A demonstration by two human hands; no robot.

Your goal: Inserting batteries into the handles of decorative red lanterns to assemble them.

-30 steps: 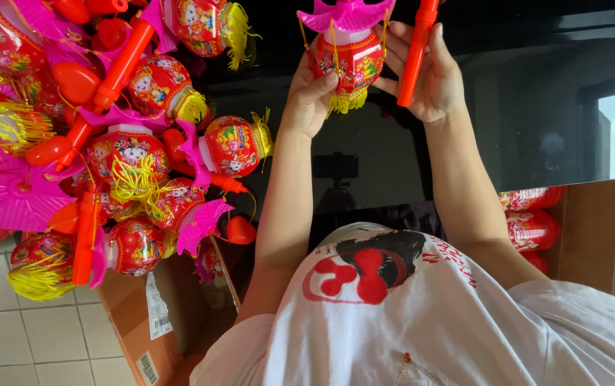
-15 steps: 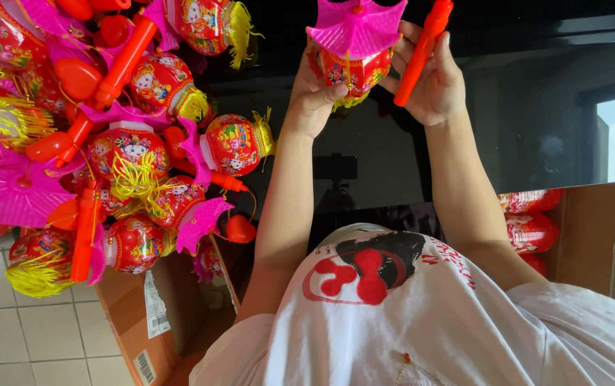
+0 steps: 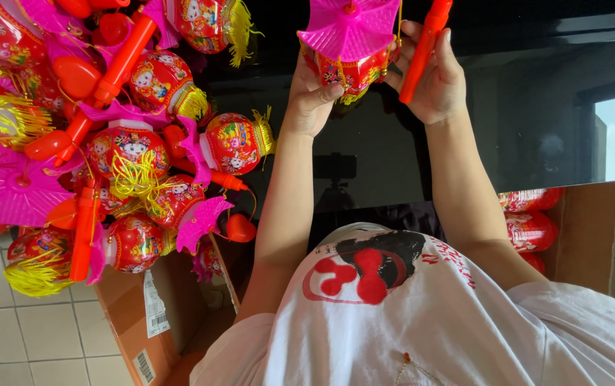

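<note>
At the far left lay a heap of lanterns (image 3: 129, 150), red globes with yellow tassels, pink caps and red sticks, piled against one another. Below the heap stood an open box (image 3: 136, 322) on a tiled floor (image 3: 28, 336).

Nearer the middle, your hand on the left of the picture (image 3: 311, 100) was raised in front of you, its fingers curled around the underside of a single lantern (image 3: 350, 68). The thumb pressed on the lantern's red body, so that hand was grasping it. The lantern's pink cap (image 3: 347, 28) faced the camera and hid most of the globe; a bit of yellow tassel showed beneath.

Just to the right, your other hand (image 3: 433, 78) touched the same lantern's far side with its fingertips while a red stick (image 3: 425, 46) ran slanting across the palm. The fingers were bent around the stick, holding it. Both hands were close together, well apart from the heap.

Behind them lay a dark glossy surface (image 3: 522, 107). At the right edge a second box (image 3: 586, 229) held more wrapped red lanterns (image 3: 529, 221), partly hidden by your arm.
</note>
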